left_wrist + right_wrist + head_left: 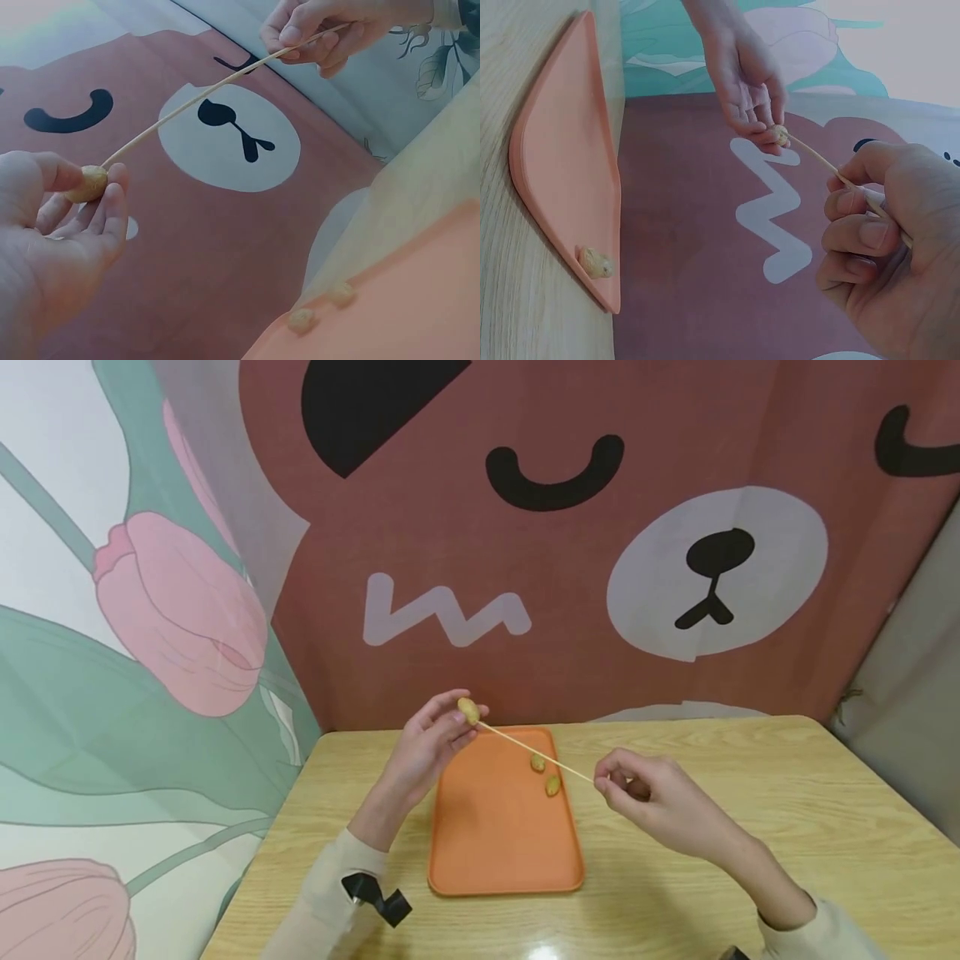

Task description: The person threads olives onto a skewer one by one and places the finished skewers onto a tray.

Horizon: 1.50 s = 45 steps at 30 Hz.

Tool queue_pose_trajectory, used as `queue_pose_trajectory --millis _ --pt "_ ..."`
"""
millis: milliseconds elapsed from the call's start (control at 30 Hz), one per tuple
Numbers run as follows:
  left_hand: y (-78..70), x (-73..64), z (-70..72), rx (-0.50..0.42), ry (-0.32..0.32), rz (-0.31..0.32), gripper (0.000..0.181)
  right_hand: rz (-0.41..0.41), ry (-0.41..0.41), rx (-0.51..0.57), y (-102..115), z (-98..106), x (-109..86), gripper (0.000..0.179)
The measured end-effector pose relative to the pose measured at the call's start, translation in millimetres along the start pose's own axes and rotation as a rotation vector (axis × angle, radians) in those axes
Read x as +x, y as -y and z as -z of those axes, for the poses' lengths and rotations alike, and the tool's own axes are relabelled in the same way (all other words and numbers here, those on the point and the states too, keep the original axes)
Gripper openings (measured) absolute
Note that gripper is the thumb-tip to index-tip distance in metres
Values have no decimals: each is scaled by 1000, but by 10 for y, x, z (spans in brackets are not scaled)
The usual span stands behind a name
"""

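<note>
My left hand (431,743) pinches a small yellow-brown potato (468,711) between thumb and fingers, held up over the far end of the tray. From that potato a thin bamboo skewer (536,752) runs across to my right hand (660,802), whose thumb and fingers grip its other end. The skewer's tip meets the potato in the left wrist view, at the side facing my right hand (322,34). Two more potatoes, one nearer (552,786) and one farther (537,762), lie on the orange tray (495,852) along its right side, below the skewer.
The tray lies on a light wood-grain table (750,760). Behind the table hangs a cloth with a brown bear print (420,543), and a tulip-print cloth (180,610) hangs at the left. A black strap (375,897) sits at my left sleeve.
</note>
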<state>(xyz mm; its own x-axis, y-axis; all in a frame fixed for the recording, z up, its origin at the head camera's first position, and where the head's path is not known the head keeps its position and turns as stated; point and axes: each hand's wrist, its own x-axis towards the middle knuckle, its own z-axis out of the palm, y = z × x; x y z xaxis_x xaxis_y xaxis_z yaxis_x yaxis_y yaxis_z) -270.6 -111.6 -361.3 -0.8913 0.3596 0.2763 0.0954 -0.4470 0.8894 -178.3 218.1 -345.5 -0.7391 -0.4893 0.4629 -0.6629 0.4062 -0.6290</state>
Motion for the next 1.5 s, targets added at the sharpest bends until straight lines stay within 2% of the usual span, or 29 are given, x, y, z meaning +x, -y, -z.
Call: queue_pose_trajectory --millis 233,600,767,867,1033,1267,1500 --pt "-10 0 -35 -137 17 19 33 23 -3 -11 35 -10 8 16" --pt "-11 12 -60 -191 48 -19 30 94 -65 -68 30 -77 19 23" --pt "-16 7 -76 -184 36 -50 29 147 -97 -68 12 -199 35 27" --pt "1 3 -95 -163 32 -58 34 150 -106 -56 18 -309 32 26" --pt "55 0 -128 -153 38 -45 42 131 -113 -47 25 -456 -2 25" --pt "133 -18 -219 -150 29 -30 42 146 -160 -42 28 -534 -36 24" --pt "217 -33 -295 -161 -13 -17 40 137 -184 -14 23 -608 -18 22"
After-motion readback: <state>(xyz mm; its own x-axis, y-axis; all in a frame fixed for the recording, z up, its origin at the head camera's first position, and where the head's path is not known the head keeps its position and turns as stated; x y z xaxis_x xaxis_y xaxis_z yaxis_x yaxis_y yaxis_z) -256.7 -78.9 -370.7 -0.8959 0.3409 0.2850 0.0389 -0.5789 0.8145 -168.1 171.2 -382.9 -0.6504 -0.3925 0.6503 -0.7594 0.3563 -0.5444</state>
